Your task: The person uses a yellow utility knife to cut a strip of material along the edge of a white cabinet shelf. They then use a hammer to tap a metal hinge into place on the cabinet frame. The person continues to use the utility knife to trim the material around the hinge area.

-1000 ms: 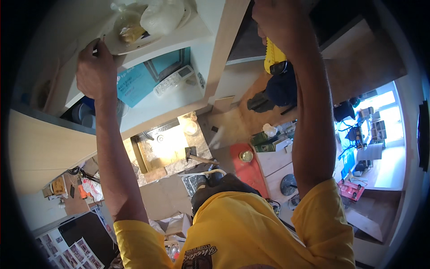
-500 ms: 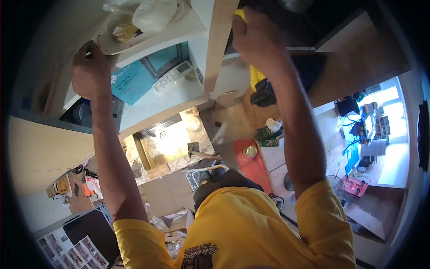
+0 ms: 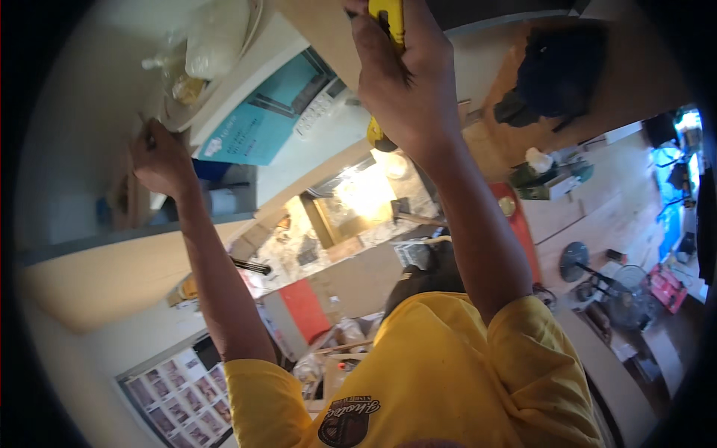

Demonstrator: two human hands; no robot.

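Yellow tool (image 3: 388,21) with a dark lower end: it sits in the right hand (image 3: 407,89), high in the view and in front of the cabinet's wooden edge. That hand's grip is wrapped around it, part of the yellow showing above the fingers and the rest below the palm. The right forearm rises steeply from the lower right, back of the hand toward the camera. The left arm is raised too, its hand (image 3: 163,160) up at the shelf (image 3: 261,71) with bent fingers beside a plate (image 3: 202,104); blur there, so I cannot tell whether that grip is closed on anything. A clear plastic bag (image 3: 216,37) rests on the plate. Below, a teal box (image 3: 250,140) carries pale printed lettering, next to a white remote control (image 3: 317,112) with small key markings. The yellow shirt (image 3: 455,358) bears a dark printed emblem with script. Lower down, a hammer (image 3: 420,219) lies on the bench (image 3: 280,263) beside the sink (image 3: 357,193).
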